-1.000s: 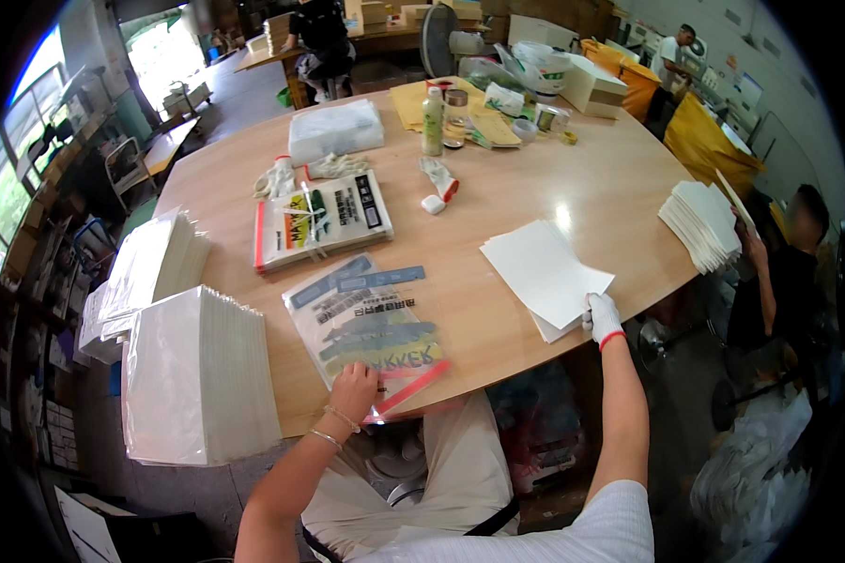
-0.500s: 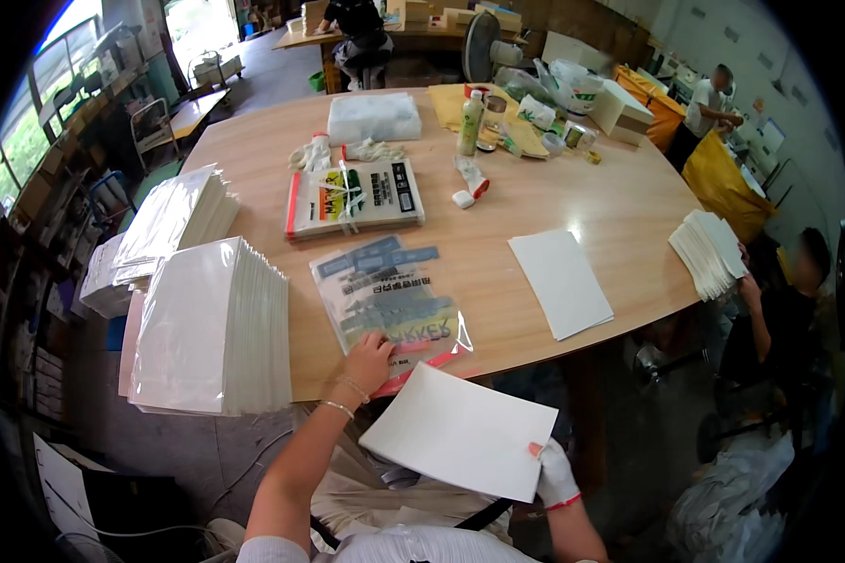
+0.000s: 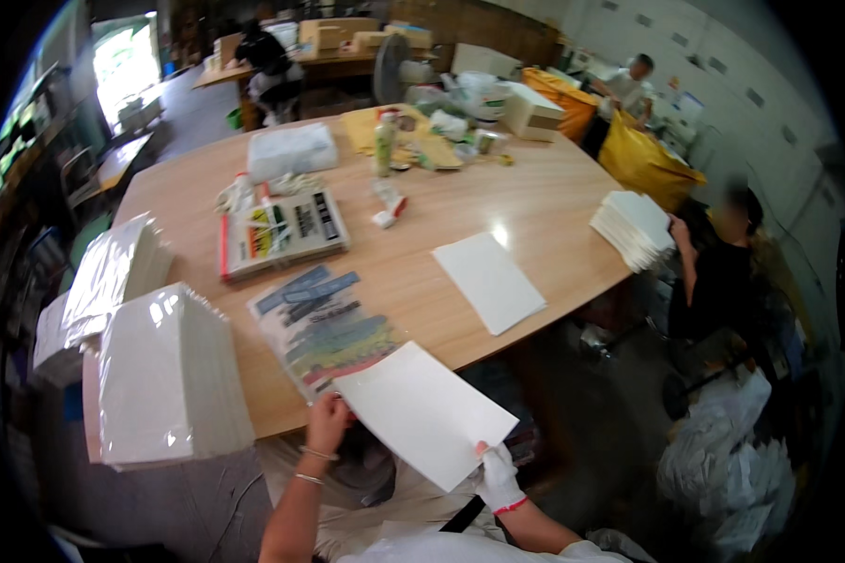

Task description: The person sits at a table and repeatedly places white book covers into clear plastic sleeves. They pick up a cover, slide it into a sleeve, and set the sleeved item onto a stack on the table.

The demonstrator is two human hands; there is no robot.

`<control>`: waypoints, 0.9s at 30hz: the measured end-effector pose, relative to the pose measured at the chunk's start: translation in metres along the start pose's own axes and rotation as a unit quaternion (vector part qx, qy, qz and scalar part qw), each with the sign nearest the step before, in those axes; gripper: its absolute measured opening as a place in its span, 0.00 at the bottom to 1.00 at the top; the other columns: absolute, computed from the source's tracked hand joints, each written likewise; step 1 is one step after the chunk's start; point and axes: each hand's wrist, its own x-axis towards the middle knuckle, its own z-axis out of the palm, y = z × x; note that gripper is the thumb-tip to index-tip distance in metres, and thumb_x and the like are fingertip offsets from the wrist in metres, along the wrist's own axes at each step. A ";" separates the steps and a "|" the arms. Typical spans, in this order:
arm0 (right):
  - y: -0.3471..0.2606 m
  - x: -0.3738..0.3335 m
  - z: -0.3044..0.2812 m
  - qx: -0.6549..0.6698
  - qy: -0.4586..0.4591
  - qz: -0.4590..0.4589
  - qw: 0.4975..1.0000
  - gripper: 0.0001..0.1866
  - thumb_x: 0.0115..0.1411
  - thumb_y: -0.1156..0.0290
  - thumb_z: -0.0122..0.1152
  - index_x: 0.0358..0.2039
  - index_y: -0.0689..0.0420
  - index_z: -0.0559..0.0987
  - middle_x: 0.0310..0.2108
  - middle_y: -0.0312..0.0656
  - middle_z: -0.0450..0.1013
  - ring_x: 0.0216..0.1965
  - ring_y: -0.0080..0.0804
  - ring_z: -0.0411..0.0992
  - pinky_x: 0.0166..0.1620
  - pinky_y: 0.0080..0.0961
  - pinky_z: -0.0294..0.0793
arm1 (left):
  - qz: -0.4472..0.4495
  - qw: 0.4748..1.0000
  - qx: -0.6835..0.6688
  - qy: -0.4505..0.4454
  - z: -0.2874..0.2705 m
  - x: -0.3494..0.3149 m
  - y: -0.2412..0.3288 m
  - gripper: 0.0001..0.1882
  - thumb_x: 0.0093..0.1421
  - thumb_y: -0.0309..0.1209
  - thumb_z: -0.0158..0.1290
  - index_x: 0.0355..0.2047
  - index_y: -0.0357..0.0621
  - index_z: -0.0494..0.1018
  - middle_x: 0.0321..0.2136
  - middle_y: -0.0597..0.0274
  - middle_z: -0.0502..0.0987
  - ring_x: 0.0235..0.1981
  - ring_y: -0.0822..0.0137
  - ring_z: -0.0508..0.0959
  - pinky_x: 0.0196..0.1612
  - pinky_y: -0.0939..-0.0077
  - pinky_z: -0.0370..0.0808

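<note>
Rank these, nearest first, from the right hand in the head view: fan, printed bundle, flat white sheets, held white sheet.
1. Held white sheet: in the right hand.
2. Flat white sheets: on the table, ahead.
3. Printed bundle: on the table, ahead and left.
4. Fan: beyond the table's far edge.

White top (image 3: 413,554), pale trousers (image 3: 343,533), two bracelets (image 3: 318,454); hands (image 3: 326,422): left bare, right in red-cuffed white glove (image 3: 500,479)

Bottle (image 3: 383,145): pale green, standing upright on my table (image 3: 394,265)
Fan (image 3: 391,70): behind the bottle, as I look
White box (image 3: 534,114): right of the bottle
Loose glove (image 3: 398,205): red-cuffed, lying nearer me than the bottle
Yellow sack (image 3: 636,161): well right of the bottle
</note>
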 end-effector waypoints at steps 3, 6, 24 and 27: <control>-0.012 -0.018 0.029 0.018 0.014 0.095 0.995 0.06 0.59 0.69 0.46 0.37 0.52 0.68 0.24 0.33 0.66 0.18 0.22 0.64 0.20 0.22 0.65 | 0.109 0.980 -0.139 0.095 0.052 -0.025 -0.018 0.13 0.58 0.28 0.44 0.42 0.35 0.66 0.34 0.61 0.72 0.33 0.73 0.73 0.34 0.79 0.72; -0.002 -0.024 0.014 -0.010 -0.055 0.134 0.989 0.07 0.60 0.69 0.45 0.39 0.51 0.67 0.24 0.32 0.66 0.16 0.19 0.62 0.20 0.22 0.66 | -0.066 0.874 -0.479 -0.038 0.075 -0.004 -0.116 0.17 0.62 0.34 0.40 0.48 0.38 0.63 0.44 0.57 0.68 0.47 0.65 0.69 0.46 0.74 0.68; 0.040 0.085 0.081 -0.161 -0.234 0.241 0.928 0.12 0.59 0.71 0.46 0.42 0.61 0.67 0.32 0.46 0.71 0.28 0.32 0.72 0.33 0.33 0.75 | -0.166 0.939 -0.295 0.065 0.031 -0.068 -0.067 0.23 0.58 0.37 0.47 0.51 0.40 0.62 0.47 0.59 0.68 0.47 0.67 0.69 0.44 0.74 0.69; 0.042 0.067 0.107 -0.492 -0.353 -0.121 0.786 0.05 0.52 0.73 0.53 0.29 0.62 0.73 0.30 0.48 0.70 0.25 0.36 0.70 0.29 0.29 0.69 | -0.113 0.972 -0.200 0.044 0.005 -0.075 -0.079 0.20 0.61 0.39 0.42 0.44 0.34 0.69 0.42 0.57 0.72 0.44 0.67 0.71 0.45 0.73 0.68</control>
